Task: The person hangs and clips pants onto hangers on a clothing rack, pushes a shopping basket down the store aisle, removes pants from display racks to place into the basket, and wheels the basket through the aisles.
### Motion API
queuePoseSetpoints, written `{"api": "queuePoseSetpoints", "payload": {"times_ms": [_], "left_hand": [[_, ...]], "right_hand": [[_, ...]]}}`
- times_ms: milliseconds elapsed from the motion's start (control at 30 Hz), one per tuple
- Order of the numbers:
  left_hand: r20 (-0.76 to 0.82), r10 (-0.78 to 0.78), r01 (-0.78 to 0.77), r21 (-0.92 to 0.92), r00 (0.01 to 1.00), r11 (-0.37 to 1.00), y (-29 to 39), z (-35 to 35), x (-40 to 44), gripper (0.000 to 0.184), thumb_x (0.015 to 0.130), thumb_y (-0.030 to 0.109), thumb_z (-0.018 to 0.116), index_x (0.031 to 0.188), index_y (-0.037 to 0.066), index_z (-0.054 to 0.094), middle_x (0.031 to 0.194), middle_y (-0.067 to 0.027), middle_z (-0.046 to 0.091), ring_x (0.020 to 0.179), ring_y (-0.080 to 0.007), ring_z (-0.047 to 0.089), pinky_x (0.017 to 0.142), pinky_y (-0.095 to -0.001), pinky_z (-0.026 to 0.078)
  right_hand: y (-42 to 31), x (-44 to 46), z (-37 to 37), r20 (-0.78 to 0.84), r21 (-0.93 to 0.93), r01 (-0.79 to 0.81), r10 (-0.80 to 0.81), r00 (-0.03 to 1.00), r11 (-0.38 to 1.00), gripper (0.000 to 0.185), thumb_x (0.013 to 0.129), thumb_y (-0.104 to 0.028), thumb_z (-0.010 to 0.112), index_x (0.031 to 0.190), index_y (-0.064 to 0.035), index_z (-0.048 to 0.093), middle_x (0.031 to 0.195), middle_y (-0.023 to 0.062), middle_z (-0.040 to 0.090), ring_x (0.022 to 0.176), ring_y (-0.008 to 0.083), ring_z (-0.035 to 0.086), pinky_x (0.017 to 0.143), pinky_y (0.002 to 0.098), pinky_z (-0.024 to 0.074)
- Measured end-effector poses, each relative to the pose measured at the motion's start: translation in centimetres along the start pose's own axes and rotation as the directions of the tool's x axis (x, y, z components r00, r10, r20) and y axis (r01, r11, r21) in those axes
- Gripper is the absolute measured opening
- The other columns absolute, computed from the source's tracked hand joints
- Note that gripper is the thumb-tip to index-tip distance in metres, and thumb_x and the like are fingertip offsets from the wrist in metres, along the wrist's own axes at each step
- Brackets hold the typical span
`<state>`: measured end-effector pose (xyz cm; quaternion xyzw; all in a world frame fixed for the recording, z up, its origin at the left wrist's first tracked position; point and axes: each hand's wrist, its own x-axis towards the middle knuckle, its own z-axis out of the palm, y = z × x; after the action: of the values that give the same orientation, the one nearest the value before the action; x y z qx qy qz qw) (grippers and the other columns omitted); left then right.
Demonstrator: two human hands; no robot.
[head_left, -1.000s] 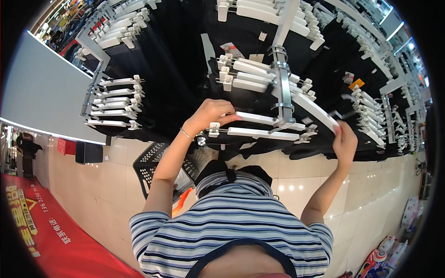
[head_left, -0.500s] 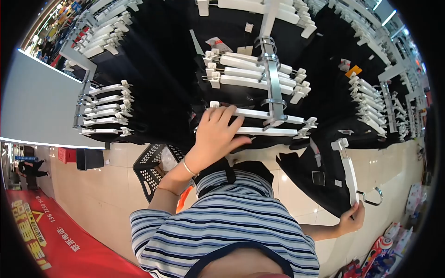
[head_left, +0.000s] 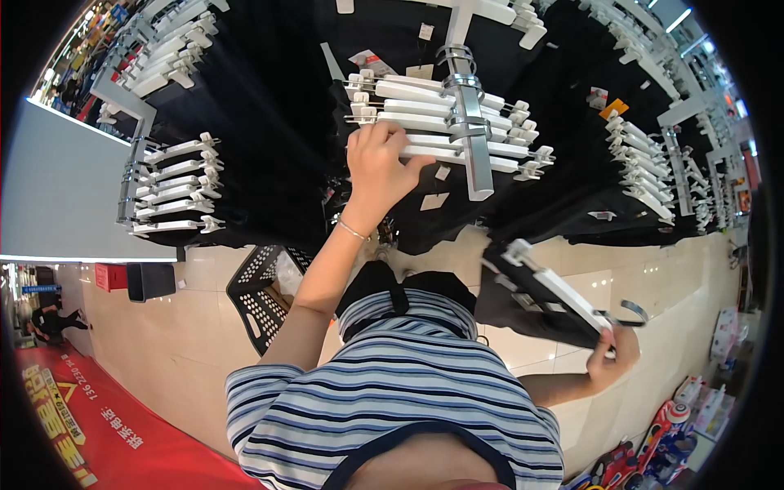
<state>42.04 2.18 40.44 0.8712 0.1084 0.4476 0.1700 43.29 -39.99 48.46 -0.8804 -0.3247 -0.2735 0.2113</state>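
On the right, my right hand grips one end of a white clip hanger, its metal hook showing beside my fingers. A black garment hangs from that hanger, off the rack and over the floor. My left hand is at the left part of the white hangers on the middle metal arm, its thumb apart from the fingers; the fingertips lie against the front hangers. Black garments with paper tags hang below these hangers.
More white hangers with black garments stand on arms at the left and right. A black perforated basket sits on the floor near my left arm. Farther left are a dark bin, a red banner and a person.
The right hand has taken a hanger with a black garment off the middle arm and out to the right. My left hand has moved up, and the front hangers now sit farther back.
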Motion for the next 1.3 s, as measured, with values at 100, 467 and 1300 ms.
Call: {"api": "queuePoseSetpoints", "payload": {"times_ms": [100,467,1300], "left_hand": [[-0.037,0.014,-0.015,-0.018,0.999,1.000,-0.1,0.1,0.0,0.030,0.052,0.023,0.079,0.068,0.005,0.061,0.078,-0.0032,0.055,0.077,-0.0223,0.051,0.074,-0.0346,0.035],[0.484,-0.208,0.473,-0.875,0.850,-0.104,0.7,-6.2,-8.9,0.063,0.088,0.054,0.043,0.114,-0.003,0.048,0.117,-0.0183,0.054,0.103,-0.0262,0.055,0.089,-0.0344,0.043],[0.429,-0.572,0.703,-0.558,0.699,0.441,0.1,-7.3,-18.2,0.018,0.081,0.016,0.067,0.088,0.000,0.062,0.075,-0.0033,0.062,0.068,-0.0092,0.053,0.064,-0.0253,0.044]], "right_hand": [[-1.4,2.0,2.5,0.001,0.225,0.101,-0.104,0.995,0.969,0.014,0.074,-0.014,0.060,0.075,-0.0007,0.063,0.068,0.0132,0.061,0.059,0.0307,0.055,0.054,0.0332,0.0399],[-5.7,8.6,12.9,0.049,0.546,0.189,-0.256,0.965,0.816,0.011,0.064,-0.011,0.065,0.066,-0.0023,0.059,0.064,0.0118,0.057,0.058,0.0309,0.055,0.054,0.0328,0.0397],[-9.2,9.1,15.5,0.305,0.560,0.069,-0.282,0.910,0.825,0.081,0.051,-0.042,0.081,0.114,-0.0017,0.050,0.122,0.0108,0.046,0.069,0.0220,0.053,0.060,0.0312,0.0473]]}}
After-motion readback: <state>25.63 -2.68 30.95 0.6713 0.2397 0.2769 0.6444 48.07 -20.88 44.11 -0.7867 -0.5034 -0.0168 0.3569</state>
